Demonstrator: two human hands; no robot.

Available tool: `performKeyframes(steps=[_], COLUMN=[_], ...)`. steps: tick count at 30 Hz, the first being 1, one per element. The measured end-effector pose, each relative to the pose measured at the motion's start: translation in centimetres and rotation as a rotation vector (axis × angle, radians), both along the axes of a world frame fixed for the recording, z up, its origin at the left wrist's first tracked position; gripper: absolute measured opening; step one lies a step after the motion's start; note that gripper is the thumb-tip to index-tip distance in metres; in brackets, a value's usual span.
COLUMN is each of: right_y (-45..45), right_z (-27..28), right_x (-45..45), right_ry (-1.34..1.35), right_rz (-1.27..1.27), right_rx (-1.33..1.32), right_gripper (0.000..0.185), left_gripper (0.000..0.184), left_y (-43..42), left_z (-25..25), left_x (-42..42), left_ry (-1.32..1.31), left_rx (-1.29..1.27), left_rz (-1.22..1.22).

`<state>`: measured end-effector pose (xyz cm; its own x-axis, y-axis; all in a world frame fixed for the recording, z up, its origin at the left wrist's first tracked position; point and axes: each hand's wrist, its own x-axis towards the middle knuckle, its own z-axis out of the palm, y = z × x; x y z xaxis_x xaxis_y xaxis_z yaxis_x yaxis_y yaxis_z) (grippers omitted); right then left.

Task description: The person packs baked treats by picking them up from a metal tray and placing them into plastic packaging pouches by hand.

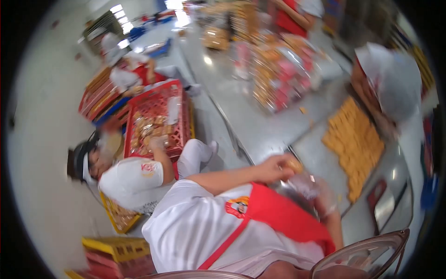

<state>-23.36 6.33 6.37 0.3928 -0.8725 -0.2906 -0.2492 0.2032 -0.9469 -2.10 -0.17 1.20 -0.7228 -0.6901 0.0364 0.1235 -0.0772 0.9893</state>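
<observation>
My left hand (274, 169) is closed around a small golden-brown baked piece (294, 165), its fingers pinched at the edge of the metal table. Beside it, my right hand (327, 199) wears a clear plastic glove and grips a transparent plastic bag (304, 185) in front of my red apron. What the bag contains is blurred. The baked piece is close to the bag's upper end; I cannot tell whether the two touch. To the right, a wide slab of golden baked pieces (355, 144) lies on the tabletop.
A pile of filled clear bags (283, 74) rests on the metal table (223, 88). A white-capped person (395, 83) leans over the slab. Another person (134, 179) handles packs in a red crate (179, 139) on the left. A red-handled scraper-like tool (382, 204) lies at right.
</observation>
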Motion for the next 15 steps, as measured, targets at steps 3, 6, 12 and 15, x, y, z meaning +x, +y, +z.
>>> performKeyframes(steps=[3,6,12,15], right_y=[1.1,1.5,1.2,1.2], right_z=[1.4,1.4,0.7,0.8], right_x=[0.3,1.0,1.1,1.1], right_ry=[-0.340,-0.578,-0.429,-0.469], right_rz=[-0.185,-0.294,-0.366,-0.341], right_rx=[0.123,0.311,0.288,0.151], right_gripper=[0.034,0.040,0.037,0.035], left_gripper=[0.028,0.033,0.041,0.041], left_y=[0.3,0.0,0.4,0.6], left_z=[1.2,0.5,1.4,2.4], left_x=[0.1,-0.5,-1.6,-1.4], left_ry=[0.024,0.107,0.162,0.099], left_rx=[0.241,0.145,0.152,0.084], left_rz=[0.027,0.035,0.090,0.082])
